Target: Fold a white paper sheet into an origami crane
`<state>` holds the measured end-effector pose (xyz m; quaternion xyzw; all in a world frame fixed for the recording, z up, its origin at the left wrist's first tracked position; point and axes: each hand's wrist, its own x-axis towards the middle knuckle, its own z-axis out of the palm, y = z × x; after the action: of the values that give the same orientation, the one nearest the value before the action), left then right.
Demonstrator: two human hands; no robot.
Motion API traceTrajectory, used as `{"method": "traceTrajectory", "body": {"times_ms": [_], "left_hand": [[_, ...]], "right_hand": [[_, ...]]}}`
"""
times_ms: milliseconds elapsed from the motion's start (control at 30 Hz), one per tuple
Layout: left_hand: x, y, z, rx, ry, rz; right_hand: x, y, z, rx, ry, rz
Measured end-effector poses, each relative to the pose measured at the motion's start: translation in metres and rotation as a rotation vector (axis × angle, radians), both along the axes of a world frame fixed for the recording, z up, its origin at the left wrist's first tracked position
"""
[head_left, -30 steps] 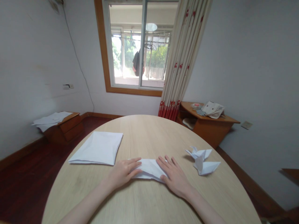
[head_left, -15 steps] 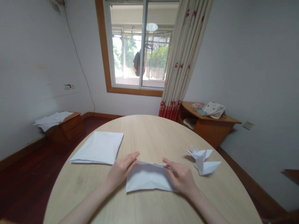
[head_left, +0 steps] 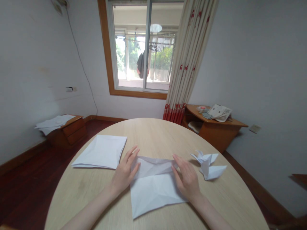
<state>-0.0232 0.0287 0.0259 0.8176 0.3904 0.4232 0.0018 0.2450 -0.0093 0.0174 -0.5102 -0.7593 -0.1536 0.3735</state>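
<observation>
Unfolded further toward me since the earlier frame: the creased white paper sheet (head_left: 155, 191).
Uneven pulling could, I judge, skew or tear it along a crease; it lies between my left hand (head_left: 123, 174) and right hand (head_left: 188, 177), side edges by loosely bent fingers, though whether they pinch I can't tell.

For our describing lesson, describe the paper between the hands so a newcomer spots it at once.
Find the pale, curved table in front of the window. On its near half, the creased white sheet lies between the left hand and the right hand. Unlike the flat layered paper on the left or the folded figures on the right, it has hands at both sides.
</observation>
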Motion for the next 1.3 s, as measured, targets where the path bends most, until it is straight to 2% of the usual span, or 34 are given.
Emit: {"method": "traceTrajectory", "body": {"times_ms": [100, 233, 467, 633, 967, 1167, 1300], "left_hand": [[0.0, 0.002, -0.003, 0.05, 0.06, 0.03], [0.002, 0.004, -0.007, 0.115, 0.121, 0.037], [0.007, 0.004, -0.014, 0.142, 0.195, 0.056], [0.009, 0.005, -0.023, 0.102, 0.212, 0.05], [0.009, 0.011, -0.035, -0.117, 0.314, -0.178], [0.009, 0.009, -0.036, -0.228, 0.354, -0.228], [0.011, 0.007, -0.035, -0.274, 0.384, -0.25]], "right_hand": [[-0.001, 0.002, -0.003, 0.083, -0.027, -0.008], [-0.004, 0.003, -0.005, 0.226, -0.039, 0.048], [-0.017, -0.001, -0.006, 0.148, -0.118, 0.017], [-0.02, -0.002, -0.009, 0.094, -0.097, 0.074], [-0.025, -0.006, -0.01, -0.173, -0.112, 0.346], [-0.029, -0.012, -0.003, -0.458, -0.157, 0.436], [-0.031, -0.014, 0.003, -0.574, -0.204, 0.465]]}}
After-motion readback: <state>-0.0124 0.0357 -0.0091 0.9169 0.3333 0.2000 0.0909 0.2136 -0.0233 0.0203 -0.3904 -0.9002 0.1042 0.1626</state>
